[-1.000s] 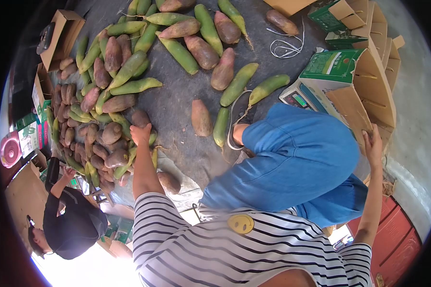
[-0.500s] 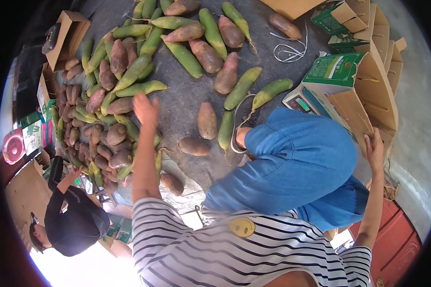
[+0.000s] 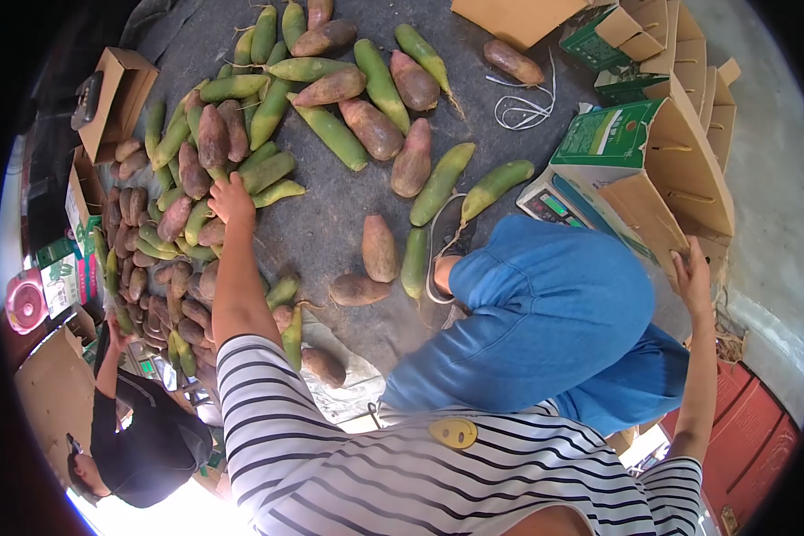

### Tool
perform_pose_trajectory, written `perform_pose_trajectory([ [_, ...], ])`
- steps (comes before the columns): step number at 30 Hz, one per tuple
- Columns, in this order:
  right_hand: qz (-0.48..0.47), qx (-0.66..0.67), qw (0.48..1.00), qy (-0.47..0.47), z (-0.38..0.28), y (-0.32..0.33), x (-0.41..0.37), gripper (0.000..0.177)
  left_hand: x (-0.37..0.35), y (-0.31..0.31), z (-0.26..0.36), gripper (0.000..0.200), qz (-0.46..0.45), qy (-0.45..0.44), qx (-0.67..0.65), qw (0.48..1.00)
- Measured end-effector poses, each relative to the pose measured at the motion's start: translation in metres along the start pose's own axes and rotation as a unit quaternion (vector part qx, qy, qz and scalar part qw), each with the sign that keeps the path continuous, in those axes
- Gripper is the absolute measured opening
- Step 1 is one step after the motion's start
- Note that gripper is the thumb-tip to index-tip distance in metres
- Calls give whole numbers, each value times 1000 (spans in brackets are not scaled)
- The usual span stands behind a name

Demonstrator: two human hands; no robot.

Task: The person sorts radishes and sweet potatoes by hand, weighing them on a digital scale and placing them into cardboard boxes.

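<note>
My left hand (image 3: 232, 198) reaches into the heap with its fingers closed around the lower-left end of a long green radish (image 3: 270, 172). Other green radishes and dull reddish-brown roots (image 3: 213, 136) crowd about it. On the other side, my right hand (image 3: 690, 270) grips the flap edge of an open cardboard box (image 3: 688, 161) with green printed sides. That box is tilted and rests on a digital scale (image 3: 554, 204), whose display is lit. Part of the scale is hidden behind my knee.
Loose reddish-brown roots (image 3: 380, 248) and a green radish (image 3: 414, 263) lie near my shoe. More open boxes (image 3: 639, 36) stand at upper right, near a white strap (image 3: 527, 112). A co-worker in dark clothing (image 3: 147, 438) is at lower left, one hand at the heap. A pink fan (image 3: 27, 302) stands beyond.
My left hand has moved left into the heap and closed on a green radish, which has turned. My right hand keeps its hold on the box. The co-worker's arm has shifted.
</note>
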State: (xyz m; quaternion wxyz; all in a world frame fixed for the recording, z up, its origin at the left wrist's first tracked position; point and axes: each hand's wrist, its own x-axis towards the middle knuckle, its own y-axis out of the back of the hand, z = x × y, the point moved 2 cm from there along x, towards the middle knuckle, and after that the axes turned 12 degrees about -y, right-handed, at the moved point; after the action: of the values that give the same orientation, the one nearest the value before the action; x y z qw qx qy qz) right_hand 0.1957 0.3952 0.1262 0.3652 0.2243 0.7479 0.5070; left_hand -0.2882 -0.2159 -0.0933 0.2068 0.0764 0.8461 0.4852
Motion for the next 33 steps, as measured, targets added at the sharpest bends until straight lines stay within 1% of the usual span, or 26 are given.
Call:
perform_pose_trajectory([
  [1, 1, -3, 1000, 3, 0, 0, 0, 23, -2, -1, 3, 19, 19, -29, 9, 999],
  [2, 0, -6, 1000, 6, -1, 0, 0, 23, 5, -23, 4, 22, 16, -42, -46, 998],
  [5, 8, -5, 1000, 13, -4, 0, -1, 23, -17, -14, 15, 29, -8, -59, -88, 994],
  [6, 16, -1, 1000, 14, -5, -1, 0, 23, -26, -16, 19, 39, -19, -53, -135, 989],
  [8, 21, 4, 1000, 14, 1, -4, 1, 22, -47, -14, 30, 51, -41, -6, -260, 965],
  [10, 18, 3, 1000, 13, 3, -5, 1, 23, -76, -26, 48, 58, 3, -60, -442, 895],
  [12, 10, -1, 1000, 10, 4, -3, 1, 23, -105, -65, 91, 58, -85, -17, -599, 796],
  [14, 6, 0, 1000, -1, 1, -2, 1, 23, -129, -63, 133, 58, -110, 0, -683, 722],
  [16, 2, -3, 1000, -5, 1, 0, -1, 24, -142, -38, 159, 62, -36, -65, -652, 755],
  [17, 3, -2, 1000, 0, 2, -1, -2, 24, -146, -23, 162, 64, 4, -95, -632, 769],
  [20, 21, -16, 999, 20, 10, -5, 4, 25, -146, 47, 149, 69, -13, -184, -544, 819],
  [23, 35, -27, 999, 30, 11, -6, 2, 26, -126, 76, 138, 68, 78, -276, -479, 830],
  [24, 40, -28, 998, 32, 10, -5, 1, 27, -110, 59, 132, 67, 84, -225, -468, 850],
  [25, 24, -15, 999, 17, 8, -5, 1, 26, -91, 40, 122, 65, 90, -174, -457, 867],
  [26, 9, -2, 1000, 2, 5, -3, 0, 26, -74, 31, 113, 61, 49, -146, -362, 919],
  [27, -7, 11, 1000, -14, 3, -3, 0, 26, -58, 21, 103, 57, 6, -117, -262, 958],
  [28, 0, 12, 1000, -7, 3, -3, 0, 26, -44, 1, 95, 52, 25, -132, -158, 978],
  [29, 6, 12, 1000, 1, 4, -4, -1, 26, -33, -24, 90, 47, 43, -146, -52, 987],
  [32, -2, 27, 1000, -7, 11, -7, 0, 25, -12, -60, 80, 52, 59, -173, 26, 983],
  [33, -9, 35, 999, -14, 14, -6, 1, 25, -8, -56, 84, 52, -1, -168, 21, 985],
])
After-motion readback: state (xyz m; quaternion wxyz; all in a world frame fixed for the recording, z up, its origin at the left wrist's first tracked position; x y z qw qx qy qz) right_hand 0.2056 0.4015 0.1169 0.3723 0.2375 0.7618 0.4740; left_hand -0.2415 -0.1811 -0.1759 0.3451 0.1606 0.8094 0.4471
